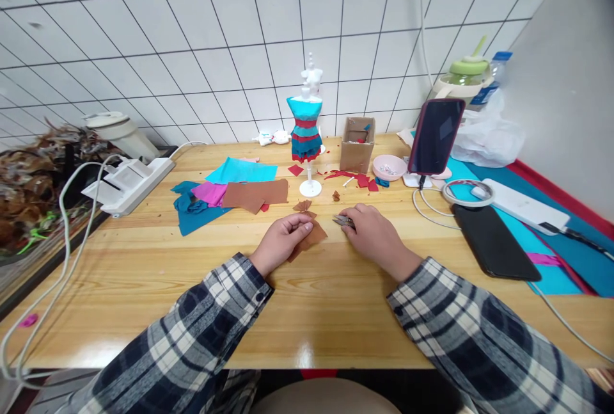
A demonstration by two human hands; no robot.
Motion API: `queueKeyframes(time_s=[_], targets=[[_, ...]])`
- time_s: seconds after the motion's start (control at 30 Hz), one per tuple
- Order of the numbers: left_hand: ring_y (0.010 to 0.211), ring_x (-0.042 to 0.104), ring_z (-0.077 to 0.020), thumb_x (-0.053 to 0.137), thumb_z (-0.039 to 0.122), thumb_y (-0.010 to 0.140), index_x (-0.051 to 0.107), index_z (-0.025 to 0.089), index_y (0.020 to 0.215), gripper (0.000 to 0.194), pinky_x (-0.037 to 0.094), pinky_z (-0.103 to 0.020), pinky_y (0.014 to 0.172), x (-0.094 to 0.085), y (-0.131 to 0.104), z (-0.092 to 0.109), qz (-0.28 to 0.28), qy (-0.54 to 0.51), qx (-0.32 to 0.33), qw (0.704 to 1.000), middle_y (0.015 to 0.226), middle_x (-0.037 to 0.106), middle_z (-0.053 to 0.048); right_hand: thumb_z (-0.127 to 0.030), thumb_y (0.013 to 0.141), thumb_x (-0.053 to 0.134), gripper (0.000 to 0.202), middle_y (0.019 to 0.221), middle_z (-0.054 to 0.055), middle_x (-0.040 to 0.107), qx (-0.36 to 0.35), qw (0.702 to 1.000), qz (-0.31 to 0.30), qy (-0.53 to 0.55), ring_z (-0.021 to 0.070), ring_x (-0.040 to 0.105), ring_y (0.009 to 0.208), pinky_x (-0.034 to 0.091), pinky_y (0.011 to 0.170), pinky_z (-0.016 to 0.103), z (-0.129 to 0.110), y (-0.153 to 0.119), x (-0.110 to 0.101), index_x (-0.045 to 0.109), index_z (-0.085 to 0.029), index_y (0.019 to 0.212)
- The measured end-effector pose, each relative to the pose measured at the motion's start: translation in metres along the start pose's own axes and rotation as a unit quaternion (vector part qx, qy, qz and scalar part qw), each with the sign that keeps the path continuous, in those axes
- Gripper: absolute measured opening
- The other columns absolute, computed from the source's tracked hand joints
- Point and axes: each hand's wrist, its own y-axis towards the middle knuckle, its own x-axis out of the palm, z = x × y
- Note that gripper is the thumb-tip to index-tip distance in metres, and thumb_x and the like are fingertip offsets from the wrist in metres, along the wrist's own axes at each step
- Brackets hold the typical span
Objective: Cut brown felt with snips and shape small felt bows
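- Folded piece point(315, 235): plain brown.
- Metal tool point(343, 220): grey.
- Miniature dress point(306, 132): turquoise above, banded in red, teal below, with red edging.
- Dress stand point(311, 189): white.
- Shirt sleeves point(192, 331): navy-black, grey and cream plaid.
- Bowl point(389, 176): pale pink.
- Wall tiles point(225, 11): white, dark grid lines.
- Bench point(326, 318): honey-yellow wood grain.

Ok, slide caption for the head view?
Left hand holding brown piece, right hand holding metal tool, near a miniature dress form.
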Motion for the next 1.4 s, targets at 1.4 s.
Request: queueKeyframes(time_s=[1.4], targets=[[0.098,0.058,-0.0226,0.071,0.036,0.074,0.071,0.024,0.101,0.029,0.043,-0.036,0.090,-0.023,-0.001,-0.001,-0.172,0.366,0.270,0.874,0.105,0.064,-0.007,-0.031,0.088,0.046,0.020,0.083,0.003,0.069,0.148,0.989,0.020,-0.006,0.0188,0.059,0.069,0.029,0.055,0.028,0.028,0.011,-0.025,0.059,-0.024,0.102]])
